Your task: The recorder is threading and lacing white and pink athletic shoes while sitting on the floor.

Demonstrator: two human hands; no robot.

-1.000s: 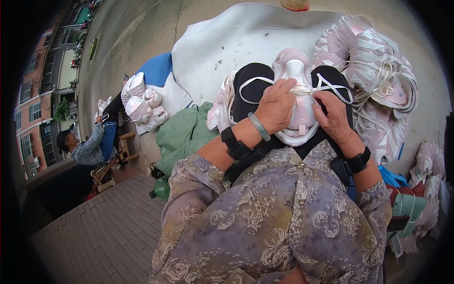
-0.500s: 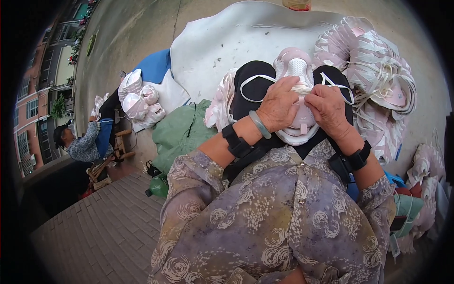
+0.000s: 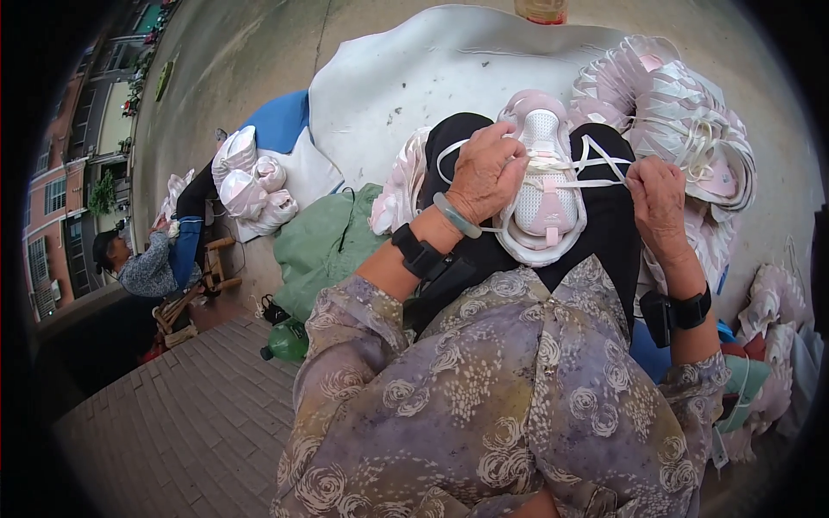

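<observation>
In the head view we look down on a pink-and-white shoe (image 3: pixel 551 207), sole down, resting between our black-trousered legs (image 3: pixel 609 224). Our right hand (image 3: pixel 658 203), held out to the right of the shoe, pinches a white lace (image 3: pixel 600 183) between thumb and fingers; the lace stretches across from the shoe to that grip. Our left hand (image 3: pixel 490 173) is bent over the shoe's left edge, fingertips at the lacing — whether they clasp a lace, we cannot tell.

A pale bracelet (image 3: pixel 458 214) and a dark band (image 3: pixel 420 256) circle our left wrist. To the right lies a heap of similar shoes (image 3: pixel 682 112), partly on a white sheet (image 3: pixel 414 78). On our left we have a green cloth (image 3: pixel 324 250) with a green bottle (image 3: pixel 287 342) just beside it. Farther left, well apart, a co-worker (image 3: pixel 155 268) sits near some pale bundles (image 3: pixel 250 192).
</observation>
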